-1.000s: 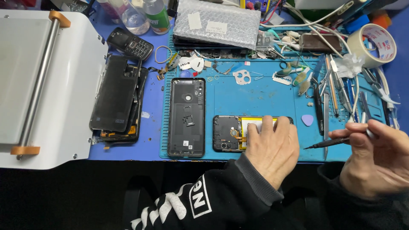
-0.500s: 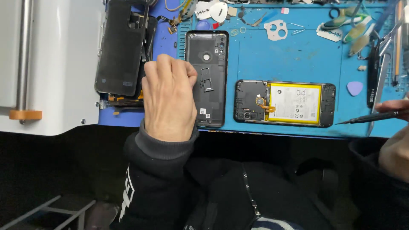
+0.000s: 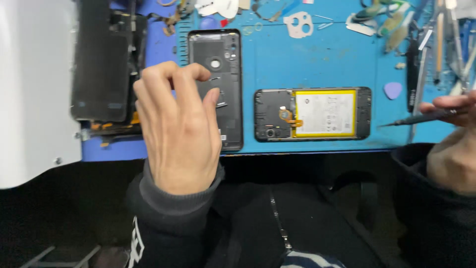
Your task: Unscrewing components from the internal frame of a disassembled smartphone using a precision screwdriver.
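At the far left edge sits a white machine point(image 3: 34, 99) with a smooth, rounded plastic shell. Just right of it, in the upper left, a dark glassy screen point(image 3: 101, 69) lies flat, with thin orange flex strips poking out under its lower edge. The left hand point(image 3: 178, 131) comes up from a ribbed grey cuff at lower centre-left, fingers curled and loosely spread, tips bent down over the back cover point(image 3: 218, 87). This is a matte black plastic shell, a rounded rectangle with a round hole near its top, standing upright on the blue mat point(image 3: 317, 59). Whether the fingertips pinch anything small I cannot tell. The mat is rubbery and ridged at its left border. In the middle of the frame lies the opened phone point(image 3: 312, 114) on its side, a dark frame holding a flat white-and-yellow battery point(image 3: 325, 113) and a small copper-coloured ring. Farther right, a lilac pick point(image 3: 392, 90), teardrop-shaped, rests on the mat. Metal tweezers point(image 3: 441, 34) and slim tools crowd the upper right. At the right edge, the right hand point(image 3: 453, 144) grips a thin dark screwdriver point(image 3: 421, 118), its tip aimed left towards the phone but apart from it.
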